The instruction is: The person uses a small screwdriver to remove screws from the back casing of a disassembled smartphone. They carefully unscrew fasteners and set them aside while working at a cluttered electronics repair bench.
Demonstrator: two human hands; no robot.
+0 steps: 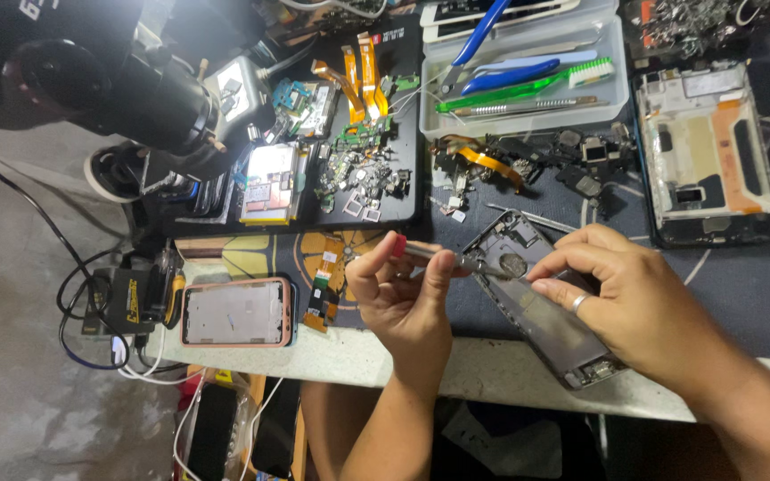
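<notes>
while the left hand (403,289) pinches a slim metal screwdriver (443,258) with a red cap between thumb and curled fingers, its tip lies on the inside of an open grey phone housing (541,307) at the centre of the frame. the right hand (634,298), a ring on one finger, rests on that housing from the right, fingers half bent and pressing down on its inner face to steady it; it closes around nothing. the housing lies tilted across the dark mat (741,276), its lower end at the pale table edge (492,365).

left of the hands, a phone with a pink rim (236,313) lies flat, and an orange flex cable (321,294) lies between it and the left hand. further up, a black tray (407,178) holds small loose metal parts and circuit boards. at the upper middle, a clear plastic box (523,111) holds a green brush (528,85), blue-handled pliers and tweezers. at the upper right lies another stripped phone frame (710,156). a black microscope (135,89) fills the upper left.
</notes>
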